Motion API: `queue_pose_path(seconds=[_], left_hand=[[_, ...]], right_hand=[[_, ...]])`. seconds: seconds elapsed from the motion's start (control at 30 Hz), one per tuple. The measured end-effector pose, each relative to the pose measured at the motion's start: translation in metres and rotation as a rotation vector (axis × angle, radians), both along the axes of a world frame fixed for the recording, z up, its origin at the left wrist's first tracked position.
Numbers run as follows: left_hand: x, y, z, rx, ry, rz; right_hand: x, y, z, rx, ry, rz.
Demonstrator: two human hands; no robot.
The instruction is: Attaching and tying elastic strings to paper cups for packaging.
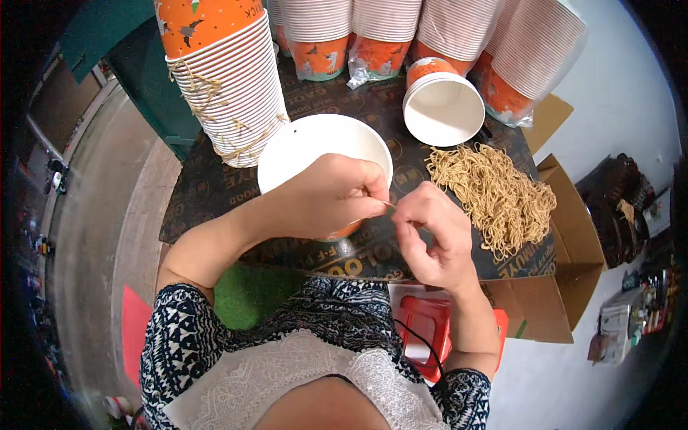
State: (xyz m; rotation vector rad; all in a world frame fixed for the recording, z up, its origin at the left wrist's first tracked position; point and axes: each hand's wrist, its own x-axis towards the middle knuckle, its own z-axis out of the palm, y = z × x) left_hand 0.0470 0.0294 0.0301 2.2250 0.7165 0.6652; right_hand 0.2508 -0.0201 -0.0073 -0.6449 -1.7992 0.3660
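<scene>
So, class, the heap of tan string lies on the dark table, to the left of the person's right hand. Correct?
The side is wrong: the head view shows the heap of tan string on the dark table, to the right of the person's right hand.

Open cardboard box (pixel 527 308) at 4 o'clock. Red plastic item (pixel 430 312) at 5, black cable (pixel 426 342) running over it. Green mat (pixel 244 297) at 8, red sheet (pixel 134 330) farther out. Dark green panel (pixel 147 93) at 10.

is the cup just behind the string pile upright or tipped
Tipped: the cup lies on its side, open mouth toward the person, its orange outside showing beyond the rim.
</scene>
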Motion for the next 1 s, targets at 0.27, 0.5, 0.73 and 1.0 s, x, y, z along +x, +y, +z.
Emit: queue_pose_path(seconds=[0.27, 0.5, 0.73, 1.0], left_hand=[[-0.007, 0.012, 0.004, -0.606, -0.145, -0.118], [-0.007, 0.015, 0.000, -0.623, -0.159, -0.157], [0.000, 0.009, 0.004, -0.640, -0.178, -0.026], [-0.002, 0.009, -0.009, -0.486, -0.172, 0.007]], right_hand=[[-0.006, 0.005, -0.013, -0.023, -0.090, -0.153], [-0.013, 0.007, -0.021, -0.022, -0.048, -0.161], [-0.016, 0.006, -0.024, 0.093, -0.073, -0.228], [-0.017, 0.000, -0.027, 0.268, -0.185, -0.255]])
